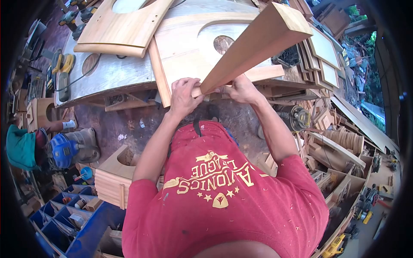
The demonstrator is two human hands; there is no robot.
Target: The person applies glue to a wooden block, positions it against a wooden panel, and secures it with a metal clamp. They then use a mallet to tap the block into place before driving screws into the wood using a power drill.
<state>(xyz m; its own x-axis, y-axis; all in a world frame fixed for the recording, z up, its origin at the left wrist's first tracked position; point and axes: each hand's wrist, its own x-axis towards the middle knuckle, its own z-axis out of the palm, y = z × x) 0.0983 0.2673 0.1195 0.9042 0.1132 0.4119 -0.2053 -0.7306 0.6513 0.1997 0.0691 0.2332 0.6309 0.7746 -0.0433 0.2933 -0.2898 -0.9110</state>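
Note:
A long square wooden post (258, 47) leans up toward the camera, its narrow-looking lower end at the front edge of a pale wooden panel (180, 47). My left hand (186, 96) is closed around the panel's front edge strip, its thumb close to the post's foot. On the other side, my right hand (241, 91) is closed at the post's lower end, with the thumb in front and several fingers hidden behind the wood. The panel has a curved cut-out and lies on a grey worktable (129, 73).
Another cut panel (120, 26) overlaps at the left, near a yellow-and-black power tool (64, 64). Stacked boards (322, 56) stand at the right. Below are a blue compartment bin (90, 232), stacked wooden pieces (109, 185) and a coil (346, 139). A person's leg (56, 126) shows at left.

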